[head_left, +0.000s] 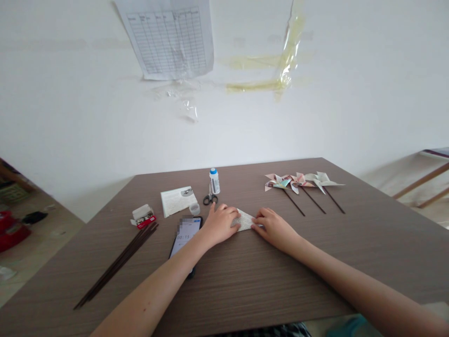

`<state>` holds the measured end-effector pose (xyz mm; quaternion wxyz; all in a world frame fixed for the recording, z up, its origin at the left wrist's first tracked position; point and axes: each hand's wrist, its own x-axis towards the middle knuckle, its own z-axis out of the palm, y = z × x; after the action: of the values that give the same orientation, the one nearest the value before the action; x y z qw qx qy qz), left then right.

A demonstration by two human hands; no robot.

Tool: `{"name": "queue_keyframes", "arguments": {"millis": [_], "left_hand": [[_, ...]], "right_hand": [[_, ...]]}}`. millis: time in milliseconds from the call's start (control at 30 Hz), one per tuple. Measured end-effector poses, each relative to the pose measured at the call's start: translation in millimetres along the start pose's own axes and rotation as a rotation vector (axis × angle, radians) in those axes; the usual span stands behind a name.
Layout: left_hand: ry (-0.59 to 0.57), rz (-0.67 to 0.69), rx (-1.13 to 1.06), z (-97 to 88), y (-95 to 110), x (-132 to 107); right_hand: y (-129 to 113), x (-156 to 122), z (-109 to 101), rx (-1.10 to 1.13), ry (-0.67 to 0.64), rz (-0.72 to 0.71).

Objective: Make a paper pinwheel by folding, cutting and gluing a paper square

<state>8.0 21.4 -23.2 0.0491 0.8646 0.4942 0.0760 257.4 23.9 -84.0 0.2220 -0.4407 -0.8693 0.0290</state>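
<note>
A piece of printed paper [244, 221], folded into a triangle, lies on the table between my hands. My left hand [221, 223] holds its left side, with the fingertips pressed on the paper. On the opposite corner, the fingers of my right hand [275, 228] grip the paper's edge. Just beyond my left hand are black-handled scissors [211, 200], and behind them stands a white glue bottle [214, 182] with a blue cap. A phone [185, 236] showing a timer lies partly under my left forearm.
Three paper pinwheels on brown sticks [293, 202] lie at the back right of the table [245, 290]. At left are a bundle of dark sticks [117, 267], an opened small box [143, 216], a paper stack [175, 202] and a clear cup [194, 209]. A wall [105, 117] stands behind.
</note>
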Motion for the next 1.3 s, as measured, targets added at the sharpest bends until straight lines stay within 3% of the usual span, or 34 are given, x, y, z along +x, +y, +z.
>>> {"name": "queue_keyframes", "arguments": {"millis": [133, 267, 633, 767, 1000, 1300], "left_hand": [[0.001, -0.025, -0.021, 1.6, 0, -1], [-0.088, -0.062, -0.052, 2.4, -6, 4], [-0.158, -0.109, -0.082, -6.4, -11, 11], [-0.157, -0.109, -0.100, -6.1, -12, 10], [-0.131, -0.137, -0.128, -4.3, -13, 6], [-0.139, -0.139, -0.135, -4.2, -12, 5]], "right_hand": [[0, 0, 0, -0.011, -0.004, 0.008], [-2, 2, -2, -0.002, -0.013, 0.038], [-11, 9, 3, 0.030, -0.050, 0.204], [-15, 14, 3, 0.092, -0.086, 0.162], [-27, 24, -2, 0.081, -0.131, 0.238], [-19, 24, -3, 0.150, -0.132, 0.253]]}}
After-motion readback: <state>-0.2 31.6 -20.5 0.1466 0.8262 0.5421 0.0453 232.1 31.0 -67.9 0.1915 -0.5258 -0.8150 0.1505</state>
